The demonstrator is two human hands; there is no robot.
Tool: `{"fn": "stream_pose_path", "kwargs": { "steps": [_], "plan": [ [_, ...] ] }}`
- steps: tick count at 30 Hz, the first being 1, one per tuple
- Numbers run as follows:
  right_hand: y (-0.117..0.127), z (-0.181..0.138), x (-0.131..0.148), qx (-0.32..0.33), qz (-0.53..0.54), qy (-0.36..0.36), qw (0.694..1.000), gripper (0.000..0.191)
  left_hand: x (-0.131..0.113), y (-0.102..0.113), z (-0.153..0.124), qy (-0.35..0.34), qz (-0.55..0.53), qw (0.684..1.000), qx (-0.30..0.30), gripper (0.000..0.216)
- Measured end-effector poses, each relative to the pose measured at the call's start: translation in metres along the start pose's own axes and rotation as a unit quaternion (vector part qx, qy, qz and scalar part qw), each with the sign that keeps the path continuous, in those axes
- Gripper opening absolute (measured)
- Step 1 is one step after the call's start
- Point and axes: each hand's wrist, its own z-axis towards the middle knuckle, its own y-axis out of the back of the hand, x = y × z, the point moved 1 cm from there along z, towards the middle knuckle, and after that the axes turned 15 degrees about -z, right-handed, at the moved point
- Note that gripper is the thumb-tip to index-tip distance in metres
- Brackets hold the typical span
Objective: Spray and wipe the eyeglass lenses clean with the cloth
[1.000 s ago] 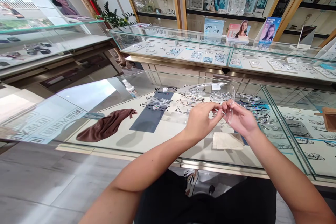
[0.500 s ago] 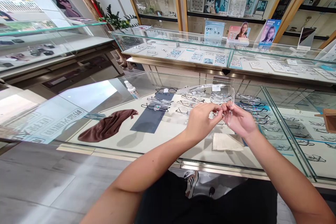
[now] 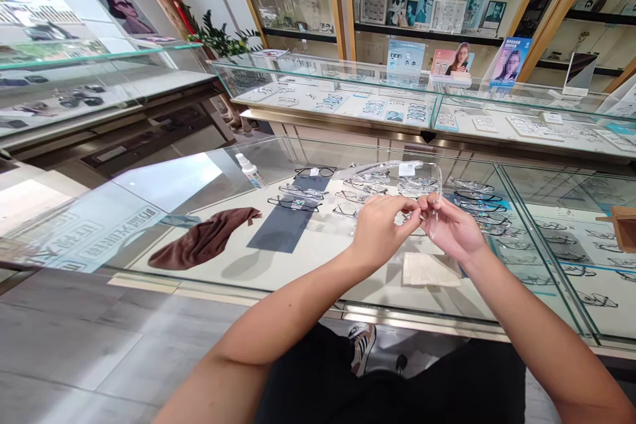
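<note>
Clear-framed eyeglasses [image 3: 440, 179] are held up over the glass counter, their temples pointing away to the left. A small white tag [image 3: 407, 169] hangs on one temple. My right hand [image 3: 457, 228] grips the frame at its front between thumb and fingers. Pinched closed, my left hand [image 3: 382, 225] meets it at the near side of the frame, around the lens and nose area; its fingertips partly hide the exact spot. Below the hands, a cream cleaning cloth [image 3: 431, 269] lies on the counter.
On the glass counter [image 3: 318, 278] lie a brown cloth [image 3: 203, 238] and a white spray bottle [image 3: 251, 171]. Several eyeglasses [image 3: 293, 204] are nearby, some on a dark grey strip [image 3: 278, 232]. A wooden box [image 3: 623, 228] is at the right. Another display case [image 3: 328, 112] stands beyond.
The clear eyeglasses have tilted very slightly, their front edge shifting a little left and the tag turning. Both hands keep almost the same place and grip.
</note>
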Motion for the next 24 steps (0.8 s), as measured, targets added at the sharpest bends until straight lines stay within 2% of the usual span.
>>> {"fn": "stream_pose_path", "kwargs": {
  "steps": [12, 19, 24],
  "plan": [
    [-0.009, -0.002, -0.004, 0.007, -0.024, 0.015, 1.0, 0.019, 0.001, 0.002, 0.005, -0.059, -0.013, 0.998, -0.036, 0.015],
    [-0.012, -0.003, -0.004, 0.016, 0.011, 0.01, 1.0, 0.016, 0.001, 0.003, 0.007, -0.035, -0.046, 0.997, -0.041, 0.013],
    [-0.013, -0.003, -0.003, 0.019, 0.041, 0.001, 0.999, 0.017, 0.0, 0.004, 0.007, -0.047, -0.057, 0.997, -0.035, 0.013]
  ]
}}
